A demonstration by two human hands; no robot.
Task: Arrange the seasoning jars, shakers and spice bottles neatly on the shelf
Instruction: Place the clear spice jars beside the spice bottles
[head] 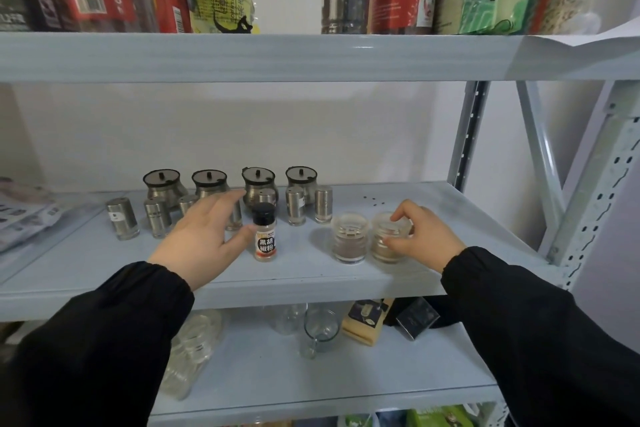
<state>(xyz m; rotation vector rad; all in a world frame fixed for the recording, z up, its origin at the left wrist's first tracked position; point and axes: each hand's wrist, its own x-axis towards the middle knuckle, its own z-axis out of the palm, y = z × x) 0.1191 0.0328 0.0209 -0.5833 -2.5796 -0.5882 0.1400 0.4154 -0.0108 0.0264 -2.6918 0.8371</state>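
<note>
On the middle shelf (298, 276) several round steel seasoning pots (162, 184) with dark lids stand in a back row. In front of them runs a row of several steel shakers (122, 218). A black-capped pepper bottle (265, 236) stands upright further forward. My left hand (204, 236) is open just left of it, thumb close to the bottle, fingers over a shaker. Two clear glass jars stand side by side at the right: the left jar (349, 239) is free, and my right hand (424, 236) grips the right jar (386, 241) by lid and side.
The upper shelf (242, 57) carries packets, cartons and bottles. Flat packets (24, 215) lie at the middle shelf's left end. The lower shelf holds glass cups (320, 329), glass jars and small boxes (367, 321). Grey uprights (595, 191) close the right side.
</note>
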